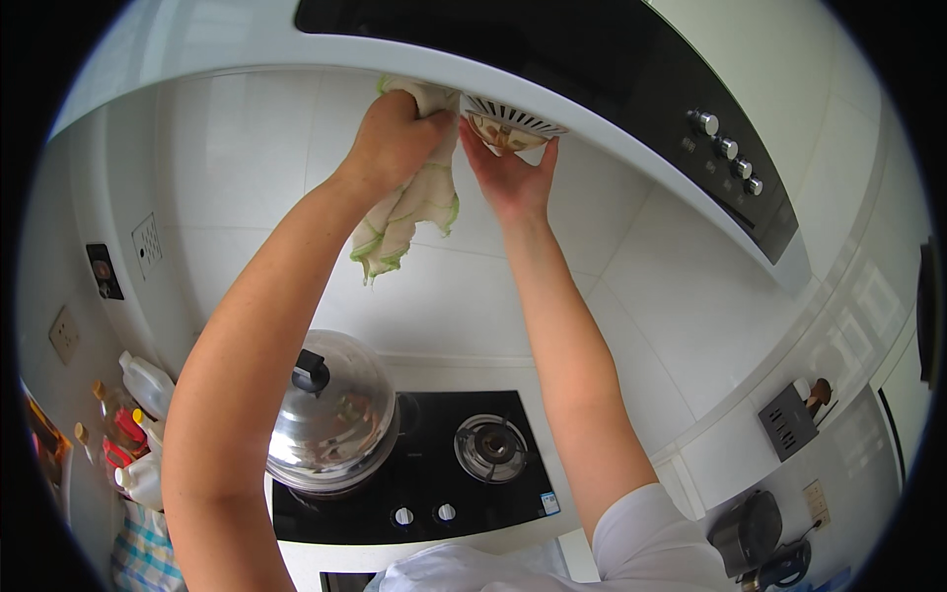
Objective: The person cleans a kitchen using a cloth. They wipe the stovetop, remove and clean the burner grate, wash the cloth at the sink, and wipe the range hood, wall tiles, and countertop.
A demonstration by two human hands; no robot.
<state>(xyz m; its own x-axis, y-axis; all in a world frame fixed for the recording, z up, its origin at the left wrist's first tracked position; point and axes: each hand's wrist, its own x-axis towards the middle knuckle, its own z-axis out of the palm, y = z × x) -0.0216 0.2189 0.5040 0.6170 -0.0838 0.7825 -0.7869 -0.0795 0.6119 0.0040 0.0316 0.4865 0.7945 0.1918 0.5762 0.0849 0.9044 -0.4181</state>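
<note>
Both hands are raised to the underside of a range hood with a black glass front. My left hand grips a cream cloth with green edging, its lower part hanging down in front of the tiled wall. At the hood's slotted vent, my right hand has its fingers and thumb spread around a round, brownish translucent cup, which it supports from below. The cloth's upper end, between my left hand and the hood, is partly hidden.
Below is a black gas hob with a bare burner at right and a large lidded steel pot at left. Bottles crowd the left corner. A grey utensil holder and a dark pot are at right.
</note>
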